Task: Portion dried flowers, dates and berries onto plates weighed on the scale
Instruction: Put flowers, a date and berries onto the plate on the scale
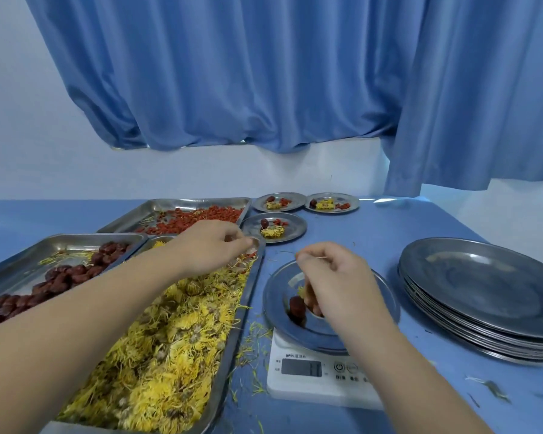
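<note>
Table point(373, 220), blue cover, carries everything. Flower tray point(232, 333) runs along your left, long axis from the near edge toward the far wall; date tray point(29, 255) sits to its left, berry tray point(170, 205) beyond both. Stack of empty plates point(483, 296) waits by the right edge. Three filled plates point(273, 227) sit toward the far edge.

Scale point(314, 380) stands just right of the flower tray; the plate point(282, 296) on it holds one date point(296, 306) and a few petals.

Your right hand point(339, 283) hovers over that plate, knuckles up, fingers curled downward, tips apparently pinching something small; what, you cannot tell. Your left hand point(210, 249) reaches across the flower tray's far end, fingertips pressed together, near the berries point(195, 219), which lie just beyond it. The left hand is nearer for berries.
</note>
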A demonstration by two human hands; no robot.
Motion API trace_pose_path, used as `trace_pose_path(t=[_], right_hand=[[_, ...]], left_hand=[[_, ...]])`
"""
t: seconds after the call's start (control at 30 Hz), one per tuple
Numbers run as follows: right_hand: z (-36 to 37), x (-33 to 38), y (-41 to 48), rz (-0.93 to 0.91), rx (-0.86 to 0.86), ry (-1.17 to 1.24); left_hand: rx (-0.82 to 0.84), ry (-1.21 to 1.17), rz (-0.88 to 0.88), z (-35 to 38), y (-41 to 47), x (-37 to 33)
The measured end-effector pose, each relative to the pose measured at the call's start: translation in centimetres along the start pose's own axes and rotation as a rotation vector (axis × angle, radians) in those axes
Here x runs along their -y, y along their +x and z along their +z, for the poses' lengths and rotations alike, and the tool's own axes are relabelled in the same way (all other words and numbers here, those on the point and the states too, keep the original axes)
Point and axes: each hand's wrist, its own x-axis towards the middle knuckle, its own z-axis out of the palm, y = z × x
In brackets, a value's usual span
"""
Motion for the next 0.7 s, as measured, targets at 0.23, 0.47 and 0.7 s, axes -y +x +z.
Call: trace_pose_path(t=[0.23,0.47,0.7], right_hand=[[0.0,2.5,6.2,-0.144,0.208,-0.434],[0.6,1.8,9.8,-0.170,0.285,-0.603],[-0.1,0.3,11.1,-0.185,0.333,-0.606]], left_hand=[[-0.054,0.152,-0.115,-2.7,2.1,6.3],[-0.113,0.216,-0.236,-4.5,6.6,11.3],[0.018,0.221,-0.255,-1.0,12.5,12.7]])
